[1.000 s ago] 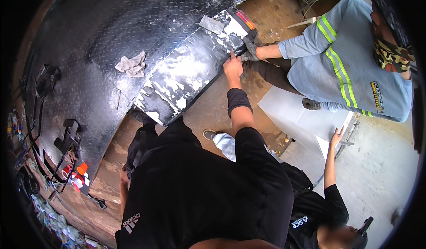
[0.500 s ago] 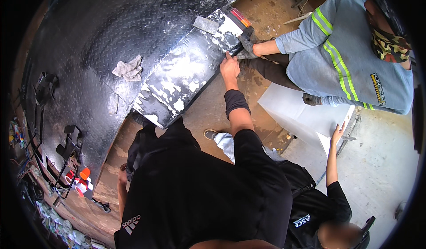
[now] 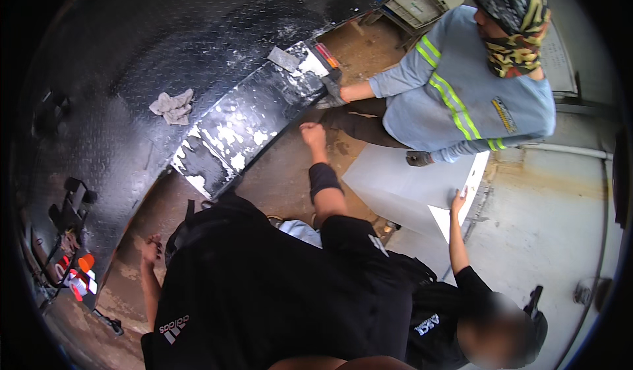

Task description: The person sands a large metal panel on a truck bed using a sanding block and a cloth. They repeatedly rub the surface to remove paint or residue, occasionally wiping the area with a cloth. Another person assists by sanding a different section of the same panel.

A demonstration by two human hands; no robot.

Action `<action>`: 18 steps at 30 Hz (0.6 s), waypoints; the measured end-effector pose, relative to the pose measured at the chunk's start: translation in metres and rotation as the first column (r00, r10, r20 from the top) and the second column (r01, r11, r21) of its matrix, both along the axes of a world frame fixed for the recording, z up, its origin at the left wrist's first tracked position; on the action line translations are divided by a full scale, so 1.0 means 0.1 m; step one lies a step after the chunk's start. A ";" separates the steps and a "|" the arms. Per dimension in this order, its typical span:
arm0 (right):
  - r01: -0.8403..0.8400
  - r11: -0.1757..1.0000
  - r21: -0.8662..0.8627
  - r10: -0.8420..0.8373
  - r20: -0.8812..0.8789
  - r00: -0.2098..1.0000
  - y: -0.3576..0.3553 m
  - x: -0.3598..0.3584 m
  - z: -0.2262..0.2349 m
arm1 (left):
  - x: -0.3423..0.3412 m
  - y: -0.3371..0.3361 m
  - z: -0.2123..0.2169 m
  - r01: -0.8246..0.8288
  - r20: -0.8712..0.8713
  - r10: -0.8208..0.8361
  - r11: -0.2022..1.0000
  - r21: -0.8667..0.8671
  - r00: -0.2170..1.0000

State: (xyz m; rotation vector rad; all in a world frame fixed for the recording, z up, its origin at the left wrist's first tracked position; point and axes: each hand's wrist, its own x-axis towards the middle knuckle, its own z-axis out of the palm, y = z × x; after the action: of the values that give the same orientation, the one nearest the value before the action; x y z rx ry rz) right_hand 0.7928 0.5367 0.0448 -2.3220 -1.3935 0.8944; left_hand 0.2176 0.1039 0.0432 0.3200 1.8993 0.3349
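A long black panel (image 3: 241, 116) with worn white patches lies slantwise along the edge of a dark treadplate deck. A red-and-orange tail light (image 3: 326, 55) sits at its far end, and a flat grey pad (image 3: 283, 59) rests on top. My right hand (image 3: 313, 136) is closed in a fist just off the panel's near edge, with nothing visible in it. Low at my left side, my left hand (image 3: 151, 249) hangs with loosely bent fingers, holding nothing that I can see. A co-worker's gloved hand (image 3: 333, 90) touches the panel beside the light.
A crumpled grey rag (image 3: 173, 107) lies on the treadplate deck (image 3: 119, 146). At right, another person's bare hand holds a large pale sheet (image 3: 412, 172), next to the co-worker's other glove. A folding chair (image 3: 422, 4) stands at the back; black metal brackets (image 3: 74, 205) are at left.
My right hand has drawn back from the panel, and its pointing finger has folded into a fist. The view has shifted. The co-worker stands more upright, one hand still on the panel.
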 end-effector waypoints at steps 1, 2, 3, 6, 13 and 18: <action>-0.005 0.999 0.045 0.008 -0.049 0.999 -0.21 0.14 -0.14 | 0.02 0.05 -0.12 0.018 0.023 -0.019 0.999 0.051 1.000; -0.066 0.972 0.225 0.082 -0.064 0.995 -0.47 0.33 -0.28 | 0.09 0.14 -0.25 0.034 0.058 -0.041 0.993 0.110 0.998; -0.104 0.949 0.299 0.121 -0.039 0.992 -0.67 0.73 -0.39 | 0.28 0.34 -0.43 0.054 0.108 -0.079 0.975 0.217 0.991; 0.126 0.985 -0.120 -0.158 -0.311 0.937 -1.75 0.20 -0.52 | 0.14 0.04 -0.40 0.013 0.083 -0.028 0.984 0.177 0.996; 0.302 0.933 -0.197 -0.359 -0.425 0.831 -2.98 0.50 -0.30 | 0.55 -0.49 -0.89 0.301 0.192 -0.289 0.953 -0.039 0.938; 0.272 0.956 -0.113 -0.295 -0.347 0.890 -2.81 0.78 -0.12 | 0.78 -0.51 -0.91 0.076 0.274 -0.086 0.996 0.047 0.958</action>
State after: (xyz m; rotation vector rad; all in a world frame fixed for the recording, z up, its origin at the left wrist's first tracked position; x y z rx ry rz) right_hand 0.8710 0.2559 0.0332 -2.1816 -0.8616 1.2066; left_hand 0.2953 0.0528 -0.0477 0.3558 1.6034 0.3406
